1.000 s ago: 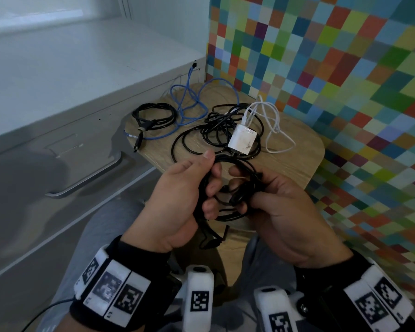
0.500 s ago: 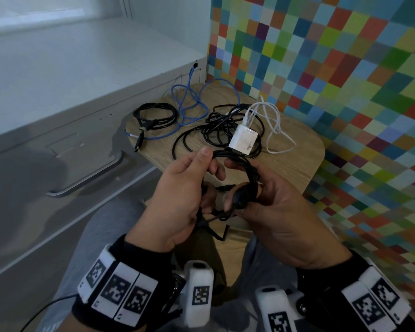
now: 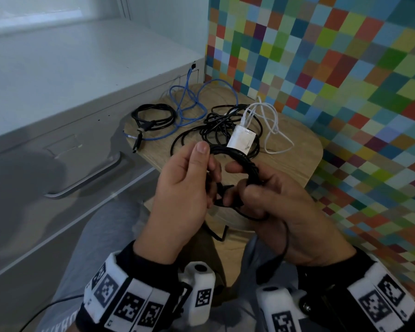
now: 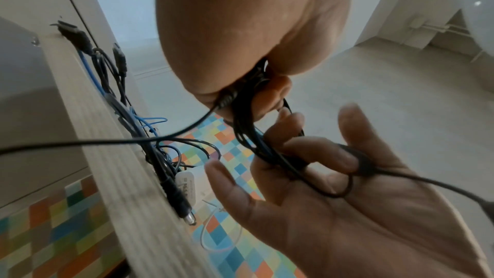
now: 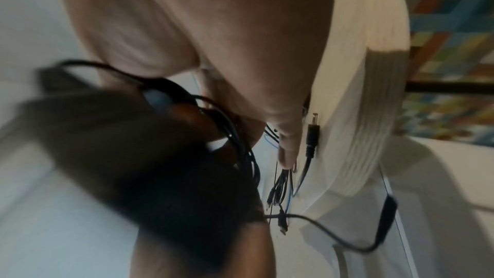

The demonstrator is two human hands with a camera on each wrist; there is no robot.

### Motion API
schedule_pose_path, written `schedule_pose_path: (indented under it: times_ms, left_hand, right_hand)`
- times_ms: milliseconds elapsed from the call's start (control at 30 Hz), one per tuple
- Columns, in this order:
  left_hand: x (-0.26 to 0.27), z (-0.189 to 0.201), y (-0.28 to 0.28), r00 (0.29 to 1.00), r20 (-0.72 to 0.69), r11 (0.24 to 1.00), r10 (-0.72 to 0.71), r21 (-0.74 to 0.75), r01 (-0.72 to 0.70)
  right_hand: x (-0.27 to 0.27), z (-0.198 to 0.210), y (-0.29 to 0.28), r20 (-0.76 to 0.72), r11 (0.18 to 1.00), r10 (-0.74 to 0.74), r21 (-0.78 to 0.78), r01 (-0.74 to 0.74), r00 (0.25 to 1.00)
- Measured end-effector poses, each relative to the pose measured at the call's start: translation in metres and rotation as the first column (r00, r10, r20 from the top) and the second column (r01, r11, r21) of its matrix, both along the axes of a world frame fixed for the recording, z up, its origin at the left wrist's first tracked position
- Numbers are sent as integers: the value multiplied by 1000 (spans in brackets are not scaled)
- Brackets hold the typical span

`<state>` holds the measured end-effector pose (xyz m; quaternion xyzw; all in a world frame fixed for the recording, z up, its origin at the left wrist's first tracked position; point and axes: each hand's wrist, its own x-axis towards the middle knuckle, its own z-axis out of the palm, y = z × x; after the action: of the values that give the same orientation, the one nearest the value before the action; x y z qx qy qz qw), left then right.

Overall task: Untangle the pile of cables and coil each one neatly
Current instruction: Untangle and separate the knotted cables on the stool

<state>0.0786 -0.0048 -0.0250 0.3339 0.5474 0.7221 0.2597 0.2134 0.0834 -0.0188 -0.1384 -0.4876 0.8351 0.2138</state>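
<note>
Both hands hold a coiled black cable (image 3: pixel 246 162) above the near edge of a small wooden table (image 3: pixel 295 149). My left hand (image 3: pixel 185 185) pinches the coil's left side, thumb on top. My right hand (image 3: pixel 271 195) curls its fingers round the coil's right side; a loose tail (image 3: pixel 285 238) hangs over the wrist. In the left wrist view the coil (image 4: pixel 250 132) passes from the left hand (image 4: pixel 240 39) into the right fingers (image 4: pixel 318 151). On the table lie a tangled black cable (image 3: pixel 216 130), a white charger (image 3: pixel 241 140) with white cable (image 3: pixel 273 125), a blue cable (image 3: pixel 187 109) and a coiled black cable (image 3: pixel 153 117).
A grey cabinet with a drawer handle (image 3: pixel 89 183) stands on the left, close to the table. A wall of coloured squares (image 3: pixel 345 80) rises behind and to the right. My lap in grey trousers (image 3: pixel 101 236) is below the hands.
The coil and both hands have risen slightly toward the table pile. The right fingers have shifted round the coil, and the tail now hangs over the right wrist.
</note>
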Motion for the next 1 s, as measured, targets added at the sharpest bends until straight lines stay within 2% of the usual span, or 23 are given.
schedule_pose_path:
  times_ms: [133, 233, 367, 433, 500, 600, 667, 767, 833, 933, 1000]
  left_hand:
    - [0, 1, -1, 998, -53, 998, 42, 57, -39]
    - [0, 1, -1, 998, -54, 996, 28, 91, -23]
    - [-1, 3, -2, 998, -55, 993, 35, 115, -28]
    - [-6, 4, -3, 999, -20, 990, 48, 136, -45]
    - [-11, 5, -3, 997, 55, 987, 60, 148, -67]
    - [-20, 4, -5, 981, 185, 984, 63, 154, -93]
    - [-22, 3, -5, 971, 236, 985, 41, 151, -78]
    - [-23, 4, -5, 935, 354, 987, -1, 152, -57]
    - [-24, 7, -5, 890, 454, 985, -44, 169, -38]
    - [-26, 14, -8, 821, 555, 974, -135, 226, 8]
    - [-26, 17, -10, 770, 601, 959, -214, 278, 50]
  right_hand:
    - [-1, 1, -2, 125, 960, -108, 272, 71, 986]
    - [-4, -1, -1, 144, 883, -250, 441, 164, 958]
    - [-4, -3, -1, 120, 790, -403, 546, 278, 907]
    - [-2, -2, 2, 136, 772, -461, 550, 320, 877]
    - [0, -2, 9, 152, 817, -462, 455, 354, 874]
    - [5, -1, 21, 135, 925, -357, 193, 329, 924]
    - [10, 3, 25, 125, 958, -270, 138, 253, 955]
    - [20, 9, 30, 84, 983, -127, 144, 114, 988]
    - [26, 8, 36, 42, 982, -95, 166, 87, 995]
    - [27, 6, 42, 56, 957, -192, 230, 175, 980]
    - [25, 6, 41, 95, 915, -259, 342, 213, 961]
